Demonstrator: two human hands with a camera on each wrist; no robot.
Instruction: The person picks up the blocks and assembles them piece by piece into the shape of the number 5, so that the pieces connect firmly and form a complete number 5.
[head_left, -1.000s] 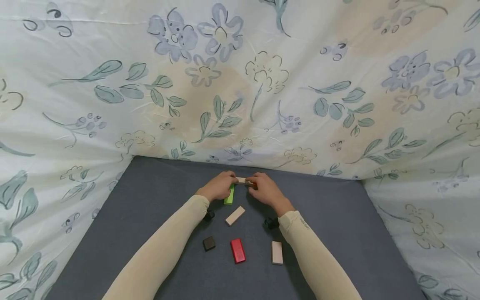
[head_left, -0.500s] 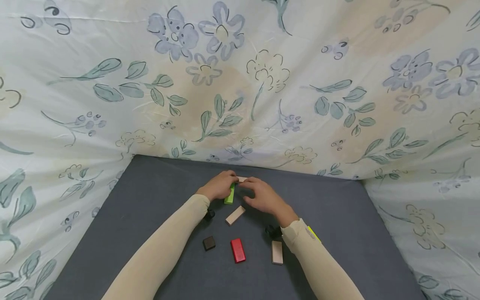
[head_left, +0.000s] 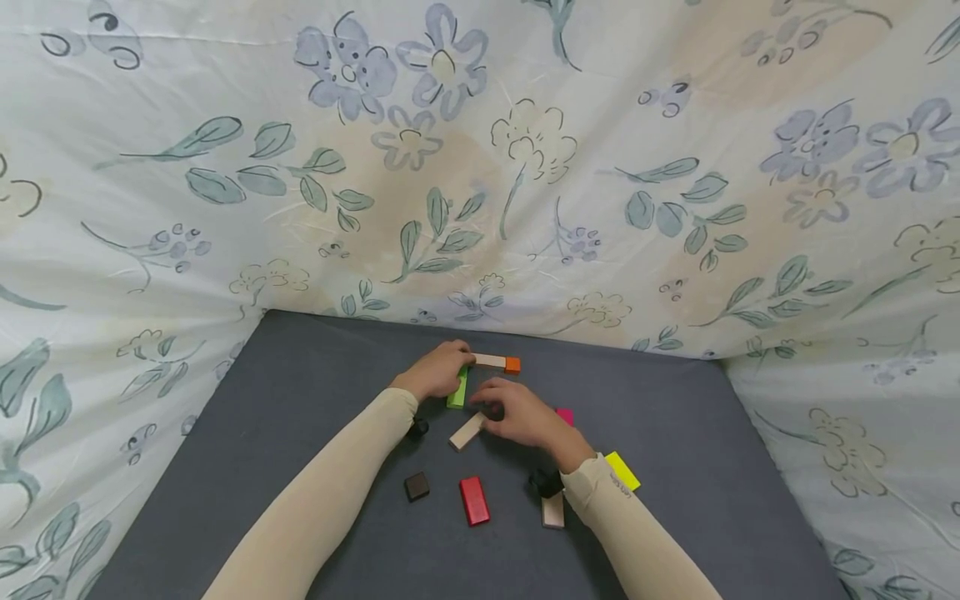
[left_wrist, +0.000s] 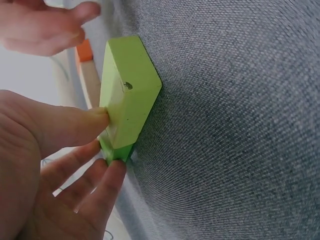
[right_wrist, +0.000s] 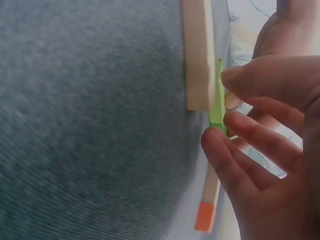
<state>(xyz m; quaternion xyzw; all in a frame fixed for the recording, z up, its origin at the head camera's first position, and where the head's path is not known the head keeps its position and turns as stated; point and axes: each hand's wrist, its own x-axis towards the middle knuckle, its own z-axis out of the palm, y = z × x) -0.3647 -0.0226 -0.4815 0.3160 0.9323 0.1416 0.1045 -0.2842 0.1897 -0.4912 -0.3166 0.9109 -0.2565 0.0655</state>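
Grey cloth is backed by a floral curtain filling the upper frame. In the head view, lower centre, a dark brown cube and, just R of it, a red block are seen; further R, a pale block is partly covered by the black wrist cam. A yellow block and a pink block are partly hidden by the R sleeve and wrist resp. Above centre, a wooden bar is seen lying approx. horizontal, w/ an orange cube at its R end, no gap visible; its L end is hidden by fingers.

The light-green block, just above frame centre, is held by the L hand, thumb on its side, fingertips at a darker green block at its far end. Its long axis is pointed nearly up-frame, tipped slightly R.

The loose wooden block, mid-frame, is laid diagonally, lower L to upper R, apart from the light-green block; its upper end is overlapped by the R hand, whose thumb & fingers are held apart, curved, w/ nothing gripped. Whether the block is touched can't be told.
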